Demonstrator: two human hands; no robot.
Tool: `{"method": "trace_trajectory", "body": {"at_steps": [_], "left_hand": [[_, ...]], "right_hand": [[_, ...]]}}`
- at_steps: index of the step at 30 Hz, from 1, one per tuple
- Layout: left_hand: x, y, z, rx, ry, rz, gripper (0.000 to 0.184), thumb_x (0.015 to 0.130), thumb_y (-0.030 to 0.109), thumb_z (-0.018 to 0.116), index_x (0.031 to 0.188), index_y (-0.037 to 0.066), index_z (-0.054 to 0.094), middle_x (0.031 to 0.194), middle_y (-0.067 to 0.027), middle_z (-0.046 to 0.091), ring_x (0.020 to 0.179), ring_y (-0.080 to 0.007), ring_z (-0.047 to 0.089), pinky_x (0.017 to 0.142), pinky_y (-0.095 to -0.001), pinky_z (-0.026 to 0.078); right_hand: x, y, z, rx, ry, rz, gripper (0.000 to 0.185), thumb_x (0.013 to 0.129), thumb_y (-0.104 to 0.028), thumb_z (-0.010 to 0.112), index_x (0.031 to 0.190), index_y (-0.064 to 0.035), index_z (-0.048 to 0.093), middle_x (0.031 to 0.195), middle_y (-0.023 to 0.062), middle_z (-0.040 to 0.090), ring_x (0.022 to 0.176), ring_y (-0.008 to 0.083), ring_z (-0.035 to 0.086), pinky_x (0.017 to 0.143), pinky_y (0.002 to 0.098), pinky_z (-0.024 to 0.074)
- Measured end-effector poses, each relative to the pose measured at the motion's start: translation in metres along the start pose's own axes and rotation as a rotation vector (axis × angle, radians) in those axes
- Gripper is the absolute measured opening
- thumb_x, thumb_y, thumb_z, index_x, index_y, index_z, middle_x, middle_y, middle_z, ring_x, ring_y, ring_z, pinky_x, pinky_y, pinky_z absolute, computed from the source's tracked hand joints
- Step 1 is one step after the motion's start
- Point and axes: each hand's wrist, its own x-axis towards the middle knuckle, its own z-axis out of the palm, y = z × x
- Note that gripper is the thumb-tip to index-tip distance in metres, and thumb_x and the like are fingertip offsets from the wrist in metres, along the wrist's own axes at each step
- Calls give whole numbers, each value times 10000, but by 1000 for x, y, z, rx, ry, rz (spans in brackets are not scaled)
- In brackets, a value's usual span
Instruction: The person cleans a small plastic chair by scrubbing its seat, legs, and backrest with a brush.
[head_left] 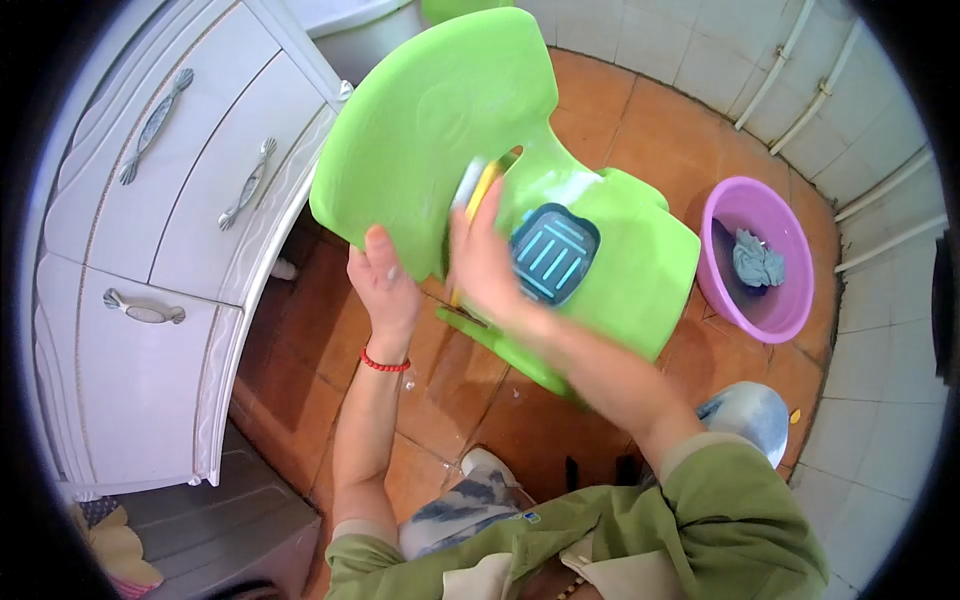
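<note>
A green plastic chair [640, 270] stands in front of me, with white suds smeared on its backrest and seat. My left hand [385, 285] is closed over the lower edge of the backrest, thumb on the near side and fingers hidden behind. In my right hand [482, 255], blurred by motion, is a yellow and white scrub brush [483, 187], its white side against the inner face of the backrest. A dark blue slotted soap dish [585, 245] lies on the seat, just right of my right hand.
On the orange tiled floor [600, 90], a pink basin [708, 255] holds a grey-blue cloth [757, 262] and stands right of the chair. White drawers [190, 210] line the left side. Pipes [815, 95] run along the white tiled wall at right.
</note>
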Motion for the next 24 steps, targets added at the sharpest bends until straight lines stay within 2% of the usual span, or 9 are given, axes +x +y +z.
{"method": "trace_trajectory", "body": {"at_steps": [1, 4, 7, 10, 13, 16, 19, 22, 24], "left_hand": [[0, 4, 2, -8, -9, 8, 443, 993, 379, 426, 1135, -30, 518, 1057, -56, 606, 910, -106, 557, 783, -255, 453], [0, 3, 4, -40, 6, -3, 408, 988, 358, 447, 1129, -19, 510, 1054, -61, 609, 889, -127, 590, 748, -264, 486], [-2, -2, 0, -41, 31, -34, 372, 985, 325, 462, 1127, -15, 506, 1056, -67, 608, 888, -138, 607, 739, -276, 506], [0, -8, -6, 26, 19, -23, 351, 985, 293, 470, 1147, -16, 503, 1074, -73, 605, 906, -140, 606, 755, -283, 505], [-1, -2, 0, 49, 28, -14, 351, 986, 280, 469, 1175, -15, 497, 1090, -74, 602, 923, -141, 600, 774, -285, 498], [0, -3, -2, 83, 14, -4, 356, 983, 270, 475, 1196, -15, 493, 1105, -74, 600, 937, -143, 592, 794, -288, 490], [0, -9, -7, 71, 3, -9, 353, 978, 260, 489, 1199, -16, 496, 1113, -74, 597, 944, -145, 588, 803, -290, 486], [1, -3, -2, 54, 32, -35, 327, 967, 246, 509, 1150, -24, 538, 1079, -57, 604, 929, -120, 554, 807, -278, 455], [1, 0, 2, 47, 44, -49, 313, 961, 236, 519, 1124, -28, 559, 1059, -48, 608, 920, -107, 538, 807, -271, 439]], "right_hand": [[-13, 11, 7, -115, -70, -68, 672, 994, -275, 317, 1438, -73, -145, 691, 168, 553, 424, 279, 550, 418, 378, 474], [21, -3, -7, -22, -75, 124, 672, 993, -270, 327, 1438, -74, -137, 723, 176, 545, 439, 277, 556, 409, 374, 480], [71, -24, -30, 186, 209, 134, 658, 995, -281, 319, 1433, -67, -124, 744, 177, 546, 449, 277, 555, 394, 366, 477], [73, -3, -24, -44, 218, 45, 657, 997, -281, 318, 1429, -56, -122, 711, 163, 547, 434, 278, 549, 396, 369, 473], [6, 8, -1, -205, -59, -92, 673, 992, -282, 330, 1425, -20, -115, 636, 146, 545, 438, 282, 551, 407, 365, 468], [47, -10, -18, -179, 20, 60, 734, 975, -275, 371, 1414, 30, -133, 760, 304, 614, 706, 464, 603, 644, 489, 478], [84, -41, -46, 48, 245, 122, 728, 974, -266, 361, 1414, 37, -133, 771, 308, 614, 715, 470, 599, 673, 503, 471], [91, -11, -45, -178, 233, 17, 723, 975, -278, 354, 1417, 34, -125, 773, 302, 616, 718, 471, 595, 690, 506, 470], [63, 4, -34, -249, 52, 58, 720, 975, -288, 353, 1420, 27, -118, 779, 301, 618, 714, 473, 592, 690, 510, 472]]}}
